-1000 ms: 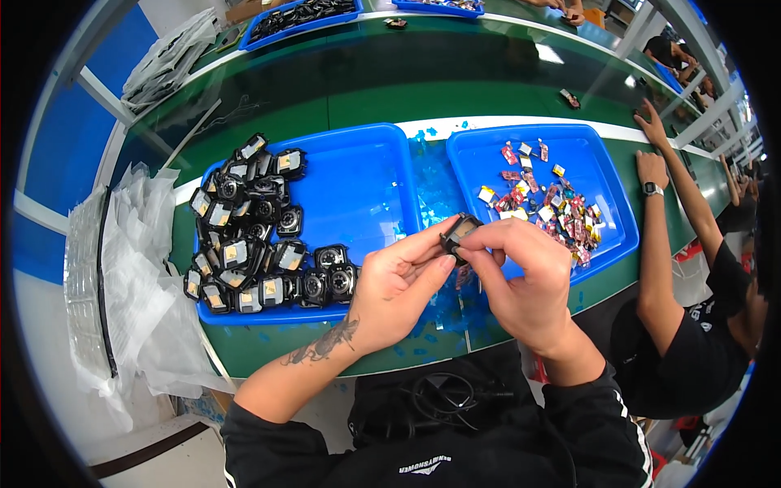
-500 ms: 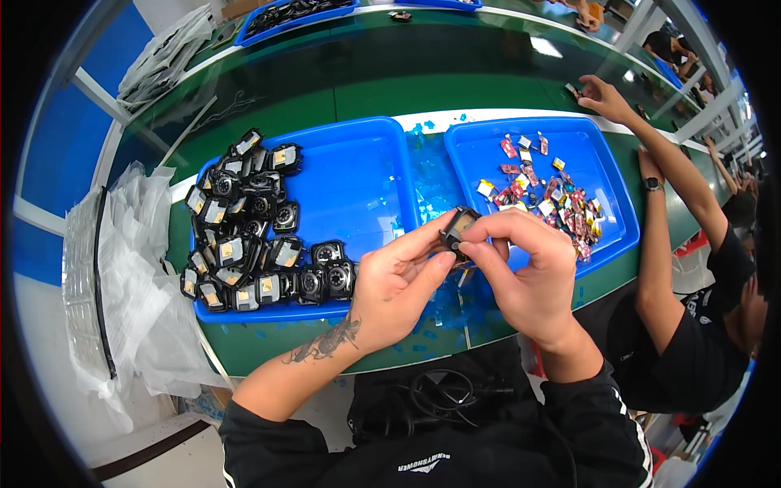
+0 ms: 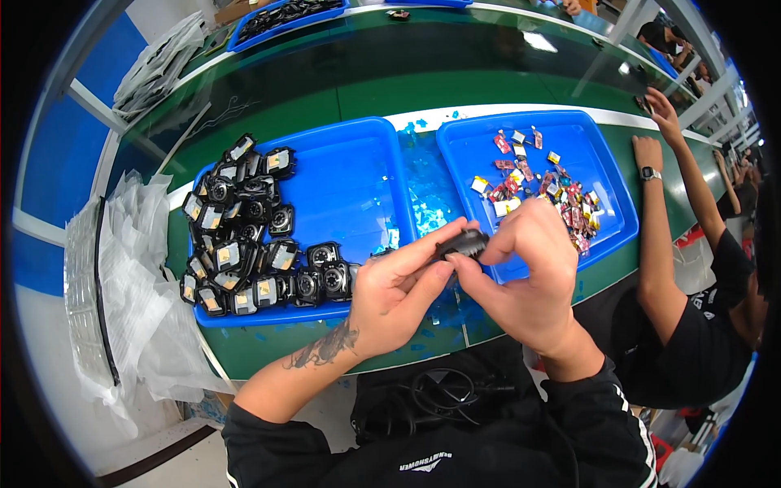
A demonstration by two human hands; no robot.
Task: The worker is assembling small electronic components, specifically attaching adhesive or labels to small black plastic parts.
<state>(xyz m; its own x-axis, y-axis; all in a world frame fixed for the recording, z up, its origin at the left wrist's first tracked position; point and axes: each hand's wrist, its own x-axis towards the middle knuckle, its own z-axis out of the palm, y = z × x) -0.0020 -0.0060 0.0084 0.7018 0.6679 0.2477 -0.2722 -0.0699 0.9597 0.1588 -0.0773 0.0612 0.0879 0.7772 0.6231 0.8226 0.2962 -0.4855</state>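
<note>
Between my two hands, in front of the gap between the trays, is a black smartwatch case (image 3: 462,244), tilted with a dark side up. My left hand (image 3: 389,299) grips its left part between thumb and fingers. My right hand (image 3: 529,281) pinches its right end with thumb and bent fingers; the fingertips partly hide it. Left of my hands, a blue tray (image 3: 346,183) holds a heap of similar black smartwatch cases (image 3: 254,213), some showing round backs. Beyond my right hand, another blue tray (image 3: 598,154) contains small red, white and yellow parts (image 3: 574,210).
Blue film scraps (image 3: 429,215) litter the green bench (image 3: 374,93) between the trays. A co-worker's arms (image 3: 655,211) reach over the bench at right. Clear plastic sheeting (image 3: 150,301) hangs at left. Further back stands another tray of black parts (image 3: 285,18).
The smartwatch case has been turned, so its tan inner face no longer shows and a dark side does. My right hand has shifted slightly up. The co-worker's raised hand has moved right.
</note>
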